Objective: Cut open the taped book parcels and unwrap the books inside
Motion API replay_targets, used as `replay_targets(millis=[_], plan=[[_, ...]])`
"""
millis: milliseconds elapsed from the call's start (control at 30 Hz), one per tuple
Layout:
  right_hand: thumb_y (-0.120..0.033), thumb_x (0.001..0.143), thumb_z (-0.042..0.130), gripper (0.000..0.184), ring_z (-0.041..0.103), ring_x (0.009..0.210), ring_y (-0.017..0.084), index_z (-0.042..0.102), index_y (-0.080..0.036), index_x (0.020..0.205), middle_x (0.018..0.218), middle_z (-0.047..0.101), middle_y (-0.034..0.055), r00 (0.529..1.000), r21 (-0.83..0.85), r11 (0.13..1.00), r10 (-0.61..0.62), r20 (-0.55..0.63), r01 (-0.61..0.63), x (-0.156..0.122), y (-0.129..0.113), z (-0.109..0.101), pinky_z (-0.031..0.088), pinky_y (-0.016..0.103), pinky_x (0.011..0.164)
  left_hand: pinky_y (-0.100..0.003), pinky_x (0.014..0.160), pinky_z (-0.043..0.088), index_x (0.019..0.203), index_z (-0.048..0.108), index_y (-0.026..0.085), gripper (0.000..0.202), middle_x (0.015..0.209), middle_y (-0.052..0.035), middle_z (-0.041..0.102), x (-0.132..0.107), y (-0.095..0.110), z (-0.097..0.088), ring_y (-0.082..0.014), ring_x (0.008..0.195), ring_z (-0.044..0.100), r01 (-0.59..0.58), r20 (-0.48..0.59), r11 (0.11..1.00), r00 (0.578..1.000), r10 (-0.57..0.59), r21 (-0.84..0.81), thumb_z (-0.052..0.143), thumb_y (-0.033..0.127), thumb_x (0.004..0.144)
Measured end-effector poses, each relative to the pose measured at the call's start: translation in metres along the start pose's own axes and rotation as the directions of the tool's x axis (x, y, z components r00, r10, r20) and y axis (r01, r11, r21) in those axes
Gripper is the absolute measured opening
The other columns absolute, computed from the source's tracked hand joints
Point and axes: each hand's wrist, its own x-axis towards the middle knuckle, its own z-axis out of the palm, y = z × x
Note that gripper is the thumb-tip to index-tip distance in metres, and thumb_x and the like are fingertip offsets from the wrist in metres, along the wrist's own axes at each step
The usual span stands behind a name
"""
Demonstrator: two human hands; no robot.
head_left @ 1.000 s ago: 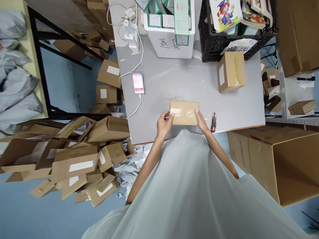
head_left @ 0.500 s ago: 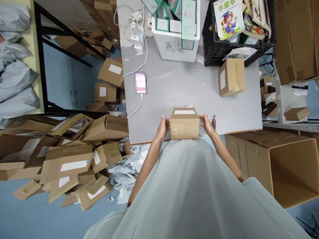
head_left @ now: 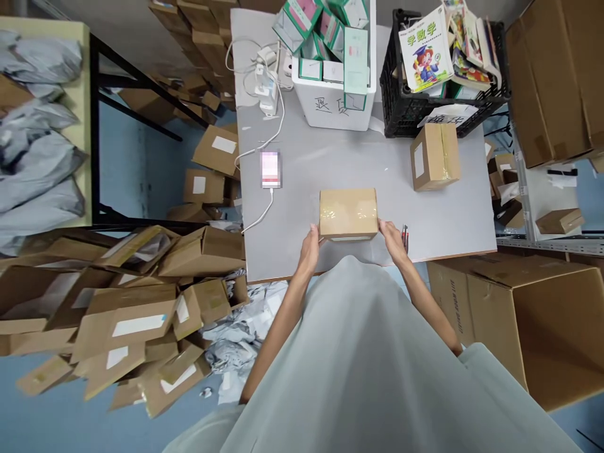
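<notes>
A small taped cardboard box (head_left: 348, 212) rests near the front edge of the grey table (head_left: 330, 163). My left hand (head_left: 310, 246) grips its near left corner and my right hand (head_left: 391, 238) grips its near right corner, fingers curled against the box. A white label shows along the box's near lower edge.
A red-and-black box cutter (head_left: 404, 236) lies just right of my right hand. A second taped box (head_left: 435, 156) stands at the back right, a charging phone (head_left: 270, 169) at the left. A white bin (head_left: 336, 69) and a black crate (head_left: 438, 69) stand behind. Boxes are piled on the floor at left (head_left: 132, 296); an open carton (head_left: 542, 321) is at right.
Both hands turned the box over: the labelled face that was on top half a second ago now faces me low down, and the taped face is up.
</notes>
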Motion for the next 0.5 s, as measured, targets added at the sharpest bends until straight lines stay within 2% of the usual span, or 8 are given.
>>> replay_targets(millis=[67, 133, 233, 333, 433, 500], plan=[[-0.091, 0.094, 0.055, 0.078, 0.067, 0.116, 0.031, 0.087, -0.024, 0.115, 0.106, 0.076, 0.0099, 1.000, -0.013, 1.000, 0.016, -0.001, -0.016, -0.001, 0.009, 0.002, 0.054, 0.050, 0.113, -0.051, 0.122, 0.051, 0.133, 0.076, 0.018, 0.080, 0.144, -0.0173, 0.075, -0.002, -0.004, 0.002, -0.0367, 0.139, 0.068, -0.003, 0.004, 0.997, 1.000, 0.003, 0.071, 0.070, 0.084, 0.089], [-0.090, 0.091, 0.058, 0.075, 0.067, 0.114, 0.031, 0.088, -0.023, 0.108, 0.101, 0.074, 0.0091, 0.999, 0.005, 0.999, 0.043, 0.009, -0.043, -0.004, 0.018, 0.002, 0.055, 0.049, 0.111, -0.051, 0.121, 0.051, 0.130, 0.076, 0.017, 0.073, 0.142, -0.0174, 0.076, -0.004, -0.007, 0.003, -0.0370, 0.136, 0.070, -0.018, 0.032, 0.993, 0.999, 0.014, 0.116, 0.078, 0.075, 0.086], [-0.089, 0.091, 0.060, 0.075, 0.067, 0.121, 0.030, 0.086, -0.023, 0.116, 0.111, 0.075, 0.0102, 0.997, 0.041, 0.997, 0.062, 0.054, -0.065, -0.012, 0.031, 0.003, 0.053, 0.047, 0.114, -0.051, 0.122, 0.051, 0.128, 0.074, 0.018, 0.061, 0.141, -0.0169, 0.077, -0.004, -0.012, 0.000, -0.0360, 0.137, 0.069, -0.014, 0.052, 0.990, 0.999, 0.007, 0.140, 0.078, 0.064, 0.088], [-0.089, 0.088, 0.066, 0.076, 0.068, 0.128, 0.032, 0.085, -0.024, 0.123, 0.125, 0.076, 0.0126, 0.993, 0.108, 0.991, 0.070, 0.093, -0.080, -0.017, 0.041, 0.004, 0.052, 0.048, 0.118, -0.052, 0.122, 0.051, 0.128, 0.070, 0.020, 0.054, 0.142, -0.0173, 0.075, -0.001, -0.017, -0.002, -0.0355, 0.138, 0.068, 0.053, 0.000, 0.979, 0.999, -0.054, 0.199, 0.078, 0.056, 0.089], [-0.089, 0.087, 0.067, 0.077, 0.069, 0.133, 0.034, 0.083, -0.024, 0.127, 0.135, 0.075, 0.0156, 0.998, 0.133, 0.989, 0.056, 0.043, -0.062, -0.008, 0.048, -0.003, 0.053, 0.051, 0.120, -0.053, 0.124, 0.050, 0.146, 0.060, 0.021, 0.069, 0.158, -0.0208, 0.063, 0.005, -0.015, 0.002, -0.0364, 0.146, 0.063, 0.074, -0.099, 0.953, 0.994, -0.047, 0.293, 0.078, 0.056, 0.089], [-0.089, 0.088, 0.066, 0.080, 0.067, 0.137, 0.034, 0.080, -0.024, 0.132, 0.141, 0.072, 0.0171, 0.998, 0.054, 0.998, 0.035, -0.061, -0.032, 0.008, 0.049, -0.019, 0.052, 0.053, 0.121, -0.055, 0.130, 0.044, 0.160, 0.048, 0.019, 0.088, 0.170, -0.0246, 0.049, 0.010, -0.006, 0.009, -0.0395, 0.157, 0.053, 0.007, -0.147, 0.911, 0.987, 0.060, 0.413, 0.078, 0.061, 0.090]])
